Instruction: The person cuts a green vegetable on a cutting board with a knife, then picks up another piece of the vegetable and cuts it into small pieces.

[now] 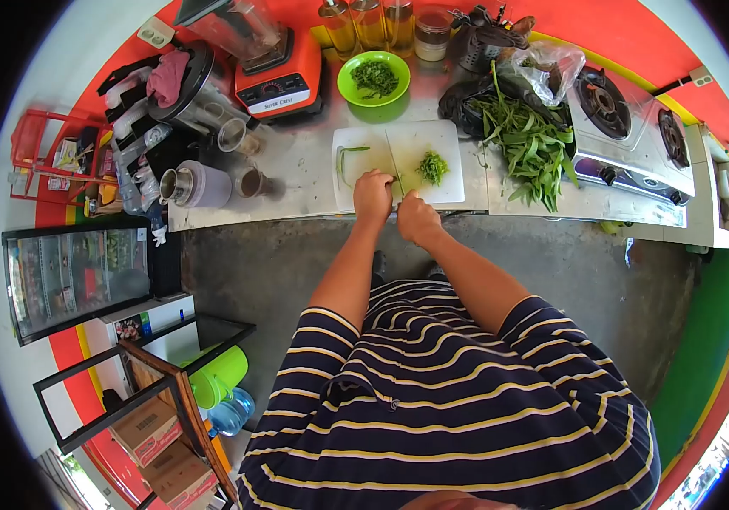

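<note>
Red and orange walls back a grey tabletop seen from the head camera, with a white cutting board at its near edge. Both hands meet at the board's front edge: the left hand has its fingers curled down onto a green stalk, the right hand is closed around what looks like a knife handle. Chopped greens lie just beyond the right hand; 1 long stem lies beyond the left, its long axis running away from the person.

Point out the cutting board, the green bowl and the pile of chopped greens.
cutting board [432,136]: head view, bare upper right part.
green bowl [351,87]: head view, left rim.
pile of chopped greens [433,167]: head view, middle of the pile, on the board.
</note>
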